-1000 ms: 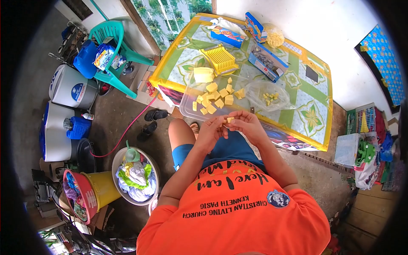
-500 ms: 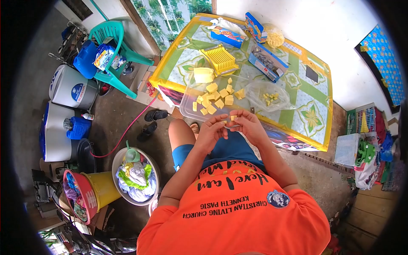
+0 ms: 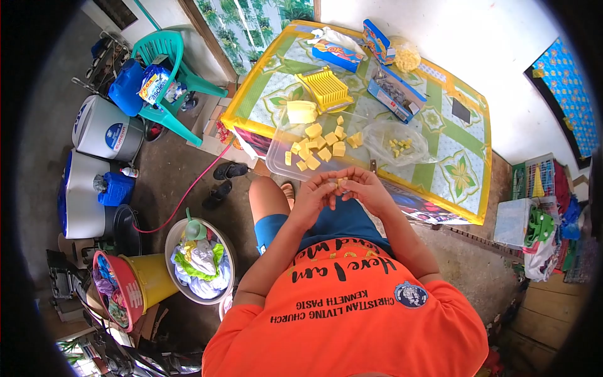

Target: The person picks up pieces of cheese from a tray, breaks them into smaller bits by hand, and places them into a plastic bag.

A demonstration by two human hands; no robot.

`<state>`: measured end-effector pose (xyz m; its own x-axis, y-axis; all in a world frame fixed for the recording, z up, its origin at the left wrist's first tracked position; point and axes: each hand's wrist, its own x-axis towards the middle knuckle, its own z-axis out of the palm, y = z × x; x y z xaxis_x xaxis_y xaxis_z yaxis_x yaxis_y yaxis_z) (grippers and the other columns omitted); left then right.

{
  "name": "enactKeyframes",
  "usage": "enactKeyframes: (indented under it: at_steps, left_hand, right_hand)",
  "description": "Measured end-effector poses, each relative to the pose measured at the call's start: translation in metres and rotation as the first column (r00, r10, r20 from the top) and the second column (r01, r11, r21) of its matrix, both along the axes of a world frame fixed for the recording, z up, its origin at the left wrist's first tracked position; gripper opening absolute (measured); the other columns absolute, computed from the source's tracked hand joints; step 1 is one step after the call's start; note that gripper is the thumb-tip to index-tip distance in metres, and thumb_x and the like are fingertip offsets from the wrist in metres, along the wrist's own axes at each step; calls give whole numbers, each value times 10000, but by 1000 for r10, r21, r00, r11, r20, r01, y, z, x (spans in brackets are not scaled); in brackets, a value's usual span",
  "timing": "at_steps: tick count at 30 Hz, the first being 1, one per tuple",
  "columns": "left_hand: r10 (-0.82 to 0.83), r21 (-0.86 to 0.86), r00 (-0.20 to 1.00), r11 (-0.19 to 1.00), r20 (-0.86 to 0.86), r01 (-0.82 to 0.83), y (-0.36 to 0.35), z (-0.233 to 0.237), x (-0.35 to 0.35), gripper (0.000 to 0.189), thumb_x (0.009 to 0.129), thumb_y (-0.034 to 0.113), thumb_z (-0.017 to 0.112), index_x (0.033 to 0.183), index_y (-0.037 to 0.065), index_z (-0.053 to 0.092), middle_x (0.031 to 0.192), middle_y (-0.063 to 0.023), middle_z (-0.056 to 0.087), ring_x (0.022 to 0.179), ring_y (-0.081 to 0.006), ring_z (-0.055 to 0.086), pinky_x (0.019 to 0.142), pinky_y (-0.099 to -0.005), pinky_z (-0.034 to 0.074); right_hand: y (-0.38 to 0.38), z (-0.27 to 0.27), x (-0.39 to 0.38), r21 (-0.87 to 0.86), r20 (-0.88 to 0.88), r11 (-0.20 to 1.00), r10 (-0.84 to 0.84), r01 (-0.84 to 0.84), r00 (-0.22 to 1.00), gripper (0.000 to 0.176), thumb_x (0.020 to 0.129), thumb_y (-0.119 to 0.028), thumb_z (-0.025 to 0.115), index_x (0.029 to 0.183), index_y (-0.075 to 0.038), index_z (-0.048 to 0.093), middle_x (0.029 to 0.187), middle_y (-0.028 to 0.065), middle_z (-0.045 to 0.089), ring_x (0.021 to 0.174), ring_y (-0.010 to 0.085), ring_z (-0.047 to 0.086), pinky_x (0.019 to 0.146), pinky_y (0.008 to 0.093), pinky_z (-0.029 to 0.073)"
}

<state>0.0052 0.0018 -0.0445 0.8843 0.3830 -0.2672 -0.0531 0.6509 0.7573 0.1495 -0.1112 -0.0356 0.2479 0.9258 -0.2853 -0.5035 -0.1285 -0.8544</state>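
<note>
My left hand (image 3: 316, 193) and my right hand (image 3: 367, 188) meet over my lap at the table's near edge. Both have fingers pinched around a small pale-yellow piece (image 3: 342, 182), mostly covered by the fingertips. Just beyond them, a clear plastic tray (image 3: 276, 160) carries several yellow cubes (image 3: 324, 154) that look like cheese. A larger yellow block (image 3: 302, 112) lies at the tray's far left side. To the right, a clear plastic bag (image 3: 414, 151) has small yellow bits (image 3: 399, 147) in it.
On the table (image 3: 461, 182) stand a yellow slotted rack (image 3: 324, 89), a blue box (image 3: 336, 55), an opened blue carton (image 3: 396, 94) and a tub of pale-yellow pieces (image 3: 407, 58). Left on the floor are a laundry basin (image 3: 231, 276) and a green chair (image 3: 179, 122).
My hands have drawn closer together. The yellow piece that showed at my right fingertips is now lower, between both hands and more covered.
</note>
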Motion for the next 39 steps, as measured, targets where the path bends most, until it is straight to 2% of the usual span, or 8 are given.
enactKeyframes:
  at_steps: [4, 7, 10, 16, 22, 25, 31, 39]
  left_hand:
    - [6, -6, 1000, 1000, -9, -6, 1, 0, -1, 301, 907, 97, 542, 1190, -4, 542, 816, -63, 607, 611, -118, 560, 544, -242, 489]
    - [14, -14, 999, 1000, -34, -15, 0, 2, 0, 296, 915, 112, 549, 1188, -1, 540, 812, -57, 604, 605, -114, 555, 538, -240, 485]
    - [17, -7, 999, 1000, -42, -18, -1, -1, 0, 302, 923, 140, 562, 1197, 18, 524, 780, -30, 601, 583, -88, 541, 509, -216, 448]
    - [27, 76, 998, 997, -58, -23, -3, -1, 1, 327, 936, 193, 567, 1190, -12, 533, 817, -36, 603, 604, -93, 542, 522, -218, 458]
    - [13, 101, 998, 995, -62, -7, -3, -3, 0, 329, 939, 208, 567, 1187, -6, 540, 819, -33, 601, 619, -89, 545, 518, -215, 450]
    - [36, 34, 997, 999, -74, -33, -6, -1, 3, 314, 935, 219, 575, 1167, 9, 561, 762, -15, 589, 595, -69, 537, 489, -199, 434]
    - [1, 24, 999, 1000, -46, 1, -4, -1, 2, 325, 938, 242, 571, 1161, 7, 565, 756, -18, 581, 619, -81, 543, 513, -212, 451]
    - [59, -60, 996, 996, -66, -63, -3, -11, -1, 320, 879, 43, 522, 1197, 11, 524, 882, -77, 600, 677, -157, 595, 606, -274, 514]
  right_hand:
    - [0, 2, -2, -14, 67, 1000, -26, 27, 997, 222, 872, -105, 632, 1068, -12, 585, 888, 39, 632, 791, 100, 609, 677, 227, 497]
    - [0, 4, -2, 13, 107, 1000, 11, -13, 994, 231, 860, -94, 644, 1067, -11, 584, 883, 46, 634, 790, 97, 605, 684, 230, 495]
    - [0, 3, -2, 34, 124, 999, 37, -42, 992, 236, 851, -80, 652, 1064, -6, 582, 890, 54, 636, 788, 97, 602, 690, 232, 493]
    - [1, 0, -2, 71, 86, 996, 42, -48, 995, 229, 842, -66, 659, 1047, 3, 583, 879, 48, 639, 777, 94, 601, 698, 230, 490]
    - [0, 0, -3, 33, 194, 998, 49, -56, 980, 210, 849, -80, 658, 1030, 3, 587, 852, 44, 633, 768, 94, 593, 694, 227, 483]
    - [1, 1, -3, 28, 133, 999, 34, -38, 990, 217, 847, -97, 664, 1025, 2, 589, 843, 41, 635, 760, 93, 592, 683, 224, 478]
    - [0, 1, -2, -7, 162, 1000, 31, -31, 986, 201, 858, -117, 642, 1022, -11, 595, 864, 41, 635, 787, 104, 601, 680, 232, 471]
    - [-2, -3, 8, -7, 171, 993, -118, 121, 978, 203, 842, -91, 637, 1024, -6, 605, 853, 31, 617, 753, 94, 589, 643, 233, 490]
